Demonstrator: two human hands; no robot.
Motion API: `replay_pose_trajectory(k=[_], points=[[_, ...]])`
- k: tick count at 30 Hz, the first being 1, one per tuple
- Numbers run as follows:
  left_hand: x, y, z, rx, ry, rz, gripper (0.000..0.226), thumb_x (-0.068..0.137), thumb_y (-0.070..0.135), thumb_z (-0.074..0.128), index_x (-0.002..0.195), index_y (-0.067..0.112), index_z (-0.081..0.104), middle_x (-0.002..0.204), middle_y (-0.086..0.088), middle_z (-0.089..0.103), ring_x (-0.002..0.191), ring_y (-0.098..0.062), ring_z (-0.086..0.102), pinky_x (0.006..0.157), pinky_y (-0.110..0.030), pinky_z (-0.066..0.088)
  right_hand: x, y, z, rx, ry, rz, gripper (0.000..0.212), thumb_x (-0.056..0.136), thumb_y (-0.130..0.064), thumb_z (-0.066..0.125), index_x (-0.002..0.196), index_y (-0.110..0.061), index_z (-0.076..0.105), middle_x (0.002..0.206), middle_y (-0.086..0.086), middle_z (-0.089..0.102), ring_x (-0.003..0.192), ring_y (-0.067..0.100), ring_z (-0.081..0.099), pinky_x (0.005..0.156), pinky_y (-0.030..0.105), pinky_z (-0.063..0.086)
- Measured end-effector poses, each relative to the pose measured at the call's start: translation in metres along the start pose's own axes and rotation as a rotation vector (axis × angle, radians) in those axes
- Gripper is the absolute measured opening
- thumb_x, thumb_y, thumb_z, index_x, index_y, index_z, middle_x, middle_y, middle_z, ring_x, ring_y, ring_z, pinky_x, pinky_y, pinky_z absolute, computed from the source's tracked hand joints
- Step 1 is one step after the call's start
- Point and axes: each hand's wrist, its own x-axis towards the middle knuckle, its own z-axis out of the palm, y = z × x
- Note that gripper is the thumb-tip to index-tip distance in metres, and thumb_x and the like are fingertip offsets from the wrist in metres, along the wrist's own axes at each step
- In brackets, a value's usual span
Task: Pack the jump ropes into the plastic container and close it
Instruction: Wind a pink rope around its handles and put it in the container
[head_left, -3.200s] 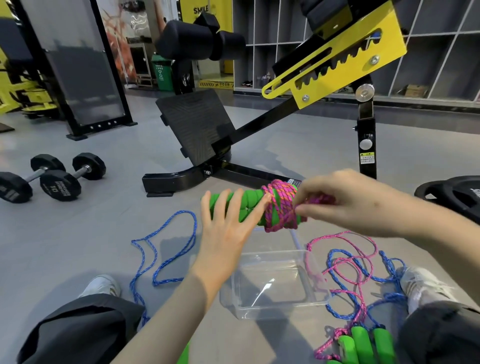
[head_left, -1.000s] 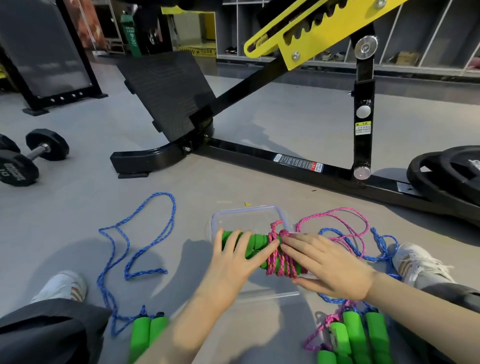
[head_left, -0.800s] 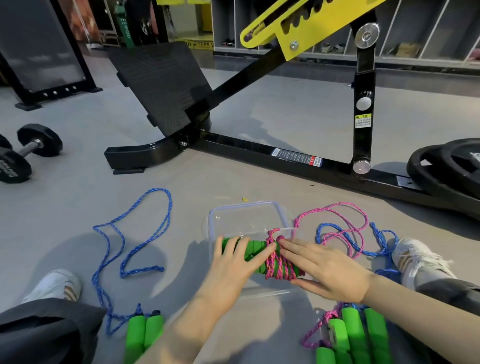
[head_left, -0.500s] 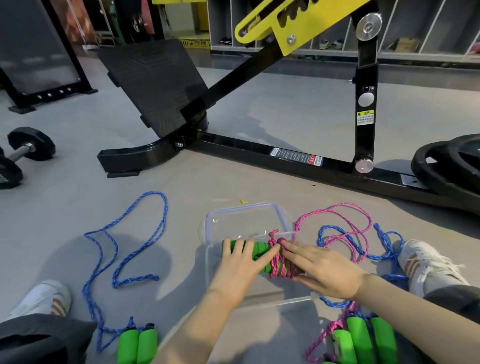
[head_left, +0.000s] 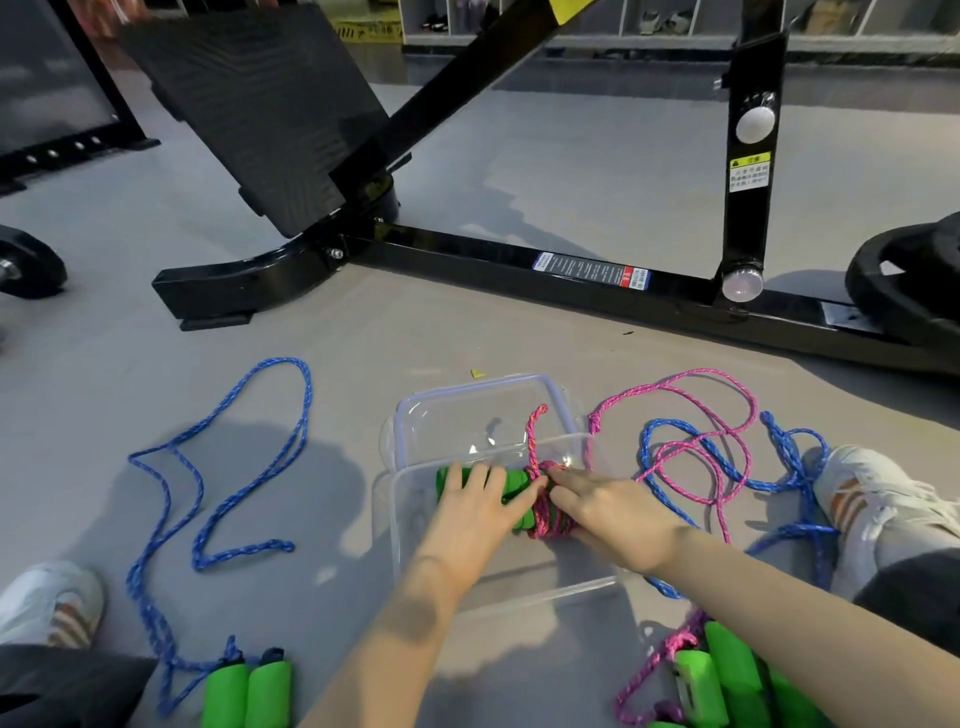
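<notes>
Left grip (head_left: 475, 517) flat, my fingers (head_left: 480, 480) straight on green handles (head_left: 514, 480); right grip (head_left: 615, 512) flat on pink rope wraps (head_left: 551, 522); bundle inside clear container (head_left: 394, 525).

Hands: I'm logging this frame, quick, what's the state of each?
Left hand: open, fingers flat on the green handles of the bundle in the container.
Right hand: open, fingers pressing the bundle's pink wrap.
</notes>
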Motion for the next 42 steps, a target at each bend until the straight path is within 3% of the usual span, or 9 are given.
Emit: replay_pose_trajectory(k=[8, 16, 19, 23, 28, 30, 32, 35, 42], points=[[0.004, -0.006, 0.021, -0.122, -0.029, -0.069, 0.087, 0.096, 0.017, 0.052, 0.149, 0.039, -0.013, 0.125, -0.013, 0.037, 0.113, -0.029, 0.040, 0.095, -0.041, 0.036, -0.002, -0.002, -0.003, 0.047, -0.084, 0.017, 0.044, 0.034, -0.021, 0.093, 0.073, -0.020, 0.071, 0.102, 0.005, 0.073, 0.083, 0.015, 0.072, 0.052, 0.019, 0.053], [0.004, -0.008, 0.031, -0.031, -0.013, -0.030, 0.074, 0.099, 0.045, 0.039, 0.149, 0.036, -0.014, 0.123, -0.013, 0.038, 0.114, -0.028, 0.038, 0.099, -0.040, 0.029, 0.000, -0.007, -0.007, 0.075, -0.084, 0.072, 0.033, 0.050, -0.022, 0.089, 0.076, -0.017, 0.069, 0.102, 0.003, 0.072, 0.077, 0.015, 0.071, 0.061, 0.039, 0.058], [0.006, -0.003, 0.043, -0.062, 0.233, -0.063, 0.056, 0.094, 0.050, 0.029, 0.147, 0.034, 0.032, 0.106, -0.010, 0.054, 0.098, -0.026, 0.044, 0.084, -0.039, 0.031, 0.001, -0.006, -0.010, 0.115, -0.221, 0.104, 0.027, 0.090, -0.024, 0.058, 0.113, -0.010, 0.061, 0.135, 0.005, 0.052, 0.114, 0.022, 0.057, 0.089, 0.037, 0.049], [0.012, 0.002, 0.041, -0.221, 0.496, -0.053, 0.045, 0.080, 0.038, 0.045, 0.117, 0.027, 0.068, 0.107, -0.009, 0.063, 0.100, -0.023, 0.046, 0.080, -0.036, 0.031, 0.001, -0.007, -0.008, 0.146, -0.227, 0.126, 0.029, 0.095, -0.023, 0.047, 0.120, -0.011, 0.055, 0.137, 0.002, 0.048, 0.119, 0.021, 0.051, 0.092, 0.033, 0.043], [0.031, 0.001, 0.040, -0.254, 0.586, -0.088, 0.030, 0.058, 0.017, 0.087, 0.084, 0.022, 0.073, 0.115, -0.013, 0.063, 0.108, -0.027, 0.046, 0.089, -0.037, 0.035, -0.001, -0.007, -0.009, 0.115, -0.114, 0.098, 0.020, 0.075, -0.017, 0.070, 0.093, -0.009, 0.068, 0.113, 0.008, 0.066, 0.090, 0.022, 0.068, 0.074, 0.042, 0.057], [0.038, 0.004, 0.039, -0.338, 0.634, -0.135, 0.005, 0.071, 0.021, 0.076, 0.073, 0.019, 0.072, 0.108, -0.010, 0.067, 0.101, -0.027, 0.055, 0.087, -0.034, 0.035, -0.001, -0.008, -0.010, 0.141, -0.109, 0.099, 0.016, 0.070, -0.016, 0.071, 0.084, -0.009, 0.068, 0.102, 0.009, 0.069, 0.080, 0.023, 0.069, 0.075, 0.048, 0.056], [0.044, 0.008, 0.030, -0.478, 0.656, -0.210, 0.025, 0.080, 0.030, 0.055, 0.066, 0.019, 0.071, 0.095, -0.003, 0.070, 0.088, -0.023, 0.064, 0.083, -0.029, 0.036, -0.001, -0.009, -0.013, 0.120, -0.066, 0.079, 0.012, 0.065, -0.021, 0.071, 0.073, -0.012, 0.067, 0.091, 0.006, 0.071, 0.069, 0.020, 0.069, 0.063, 0.043, 0.056], [0.049, 0.011, 0.011, -0.702, 0.677, -0.331, 0.010, 0.078, 0.020, 0.065, 0.070, 0.014, 0.065, 0.076, 0.001, 0.066, 0.073, -0.023, 0.064, 0.074, -0.026, 0.034, -0.001, -0.008, -0.012, 0.122, -0.051, 0.060, 0.017, 0.058, -0.025, 0.077, 0.064, -0.016, 0.063, 0.080, 0.001, 0.069, 0.060, 0.016, 0.067, 0.051, 0.039, 0.055], [0.067, 0.017, -0.011, -0.922, 0.498, -0.459, 0.031, 0.086, 0.025, 0.068, 0.113, 0.015, 0.057, 0.108, 0.003, 0.069, 0.104, -0.022, 0.060, 0.093, -0.033, 0.036, -0.001, -0.009, -0.012, 0.183, -0.159, 0.118, 0.012, 0.083, -0.013, 0.060, 0.089, -0.004, 0.064, 0.099, 0.013, 0.063, 0.092, 0.031, 0.062, 0.083, 0.046, 0.050]])
